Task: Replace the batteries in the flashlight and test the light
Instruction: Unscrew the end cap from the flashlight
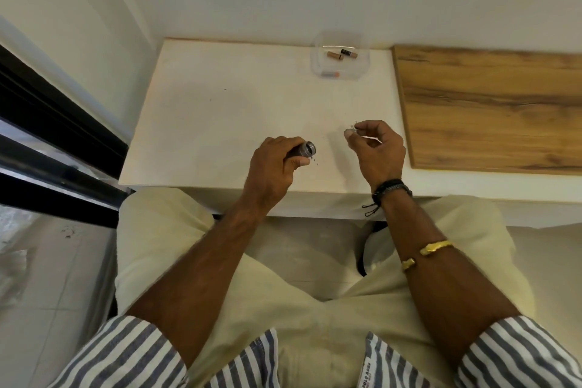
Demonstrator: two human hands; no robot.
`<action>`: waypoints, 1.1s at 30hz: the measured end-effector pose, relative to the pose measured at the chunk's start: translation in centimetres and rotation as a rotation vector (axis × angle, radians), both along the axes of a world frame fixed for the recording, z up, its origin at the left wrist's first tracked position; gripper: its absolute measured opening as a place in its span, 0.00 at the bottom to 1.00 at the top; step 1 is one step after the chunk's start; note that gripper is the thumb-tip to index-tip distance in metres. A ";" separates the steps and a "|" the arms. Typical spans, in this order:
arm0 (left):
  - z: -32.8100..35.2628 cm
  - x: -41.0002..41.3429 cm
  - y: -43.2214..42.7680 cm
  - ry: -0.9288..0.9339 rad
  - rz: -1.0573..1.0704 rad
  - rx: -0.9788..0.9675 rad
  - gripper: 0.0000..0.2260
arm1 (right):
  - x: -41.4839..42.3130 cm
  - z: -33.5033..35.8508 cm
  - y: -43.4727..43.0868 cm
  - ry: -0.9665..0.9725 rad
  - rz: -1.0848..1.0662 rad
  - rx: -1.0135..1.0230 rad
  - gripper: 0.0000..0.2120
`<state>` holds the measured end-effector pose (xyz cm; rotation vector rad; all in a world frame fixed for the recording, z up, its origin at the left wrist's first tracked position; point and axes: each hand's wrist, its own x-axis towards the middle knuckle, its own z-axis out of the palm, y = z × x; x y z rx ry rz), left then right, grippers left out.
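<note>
White tabletop [220, 110] against a plain wall fills my view. My left hand [272, 164] is wrapped round the flashlight [307, 149], whose open end points toward my right hand [378, 151]. That hand is held apart from it and pinches a small thin piece [352, 127] I cannot identify. A few dark specks [313, 161] dot the surface between the hands. Beyond the right hand, a clear tub [318, 68] holds loose batteries [334, 55]. A wooden board [491, 104] lies to that hand's right.

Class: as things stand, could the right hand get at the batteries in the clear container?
Probably yes: nothing stands between the right hand and the batteries in the clear container, though it is pinching something small.
</note>
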<state>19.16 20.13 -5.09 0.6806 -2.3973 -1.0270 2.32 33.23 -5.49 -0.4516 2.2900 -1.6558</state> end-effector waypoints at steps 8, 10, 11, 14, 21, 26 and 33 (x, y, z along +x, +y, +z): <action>-0.4 0.2 0.0 0.105 0.069 0.065 0.11 | -1.6 -2.7 -1.2 0.193 -0.100 0.181 0.07; -0.5 0.1 0.0 0.118 0.059 0.073 0.11 | -1.9 -3.3 -1.3 0.215 -0.111 0.246 0.07; -0.5 0.1 0.0 0.121 0.056 0.070 0.11 | -2.0 -3.6 -1.3 0.220 -0.114 0.281 0.07; -0.6 -0.1 0.0 0.122 0.048 0.068 0.11 | -2.1 -4.0 -1.3 0.233 -0.117 0.349 0.08; -0.4 -0.2 0.0 0.061 0.008 0.039 0.09 | -0.7 -2.8 -1.2 0.242 -0.116 0.319 0.09; 0.5 -0.6 -0.3 -0.082 -0.093 -0.194 0.10 | 2.6 -0.5 -2.0 -0.211 0.096 0.034 0.03; 2.6 -1.2 -1.2 -0.335 -0.276 -0.675 0.14 | 3.9 0.8 -1.3 -0.854 0.231 -0.217 0.08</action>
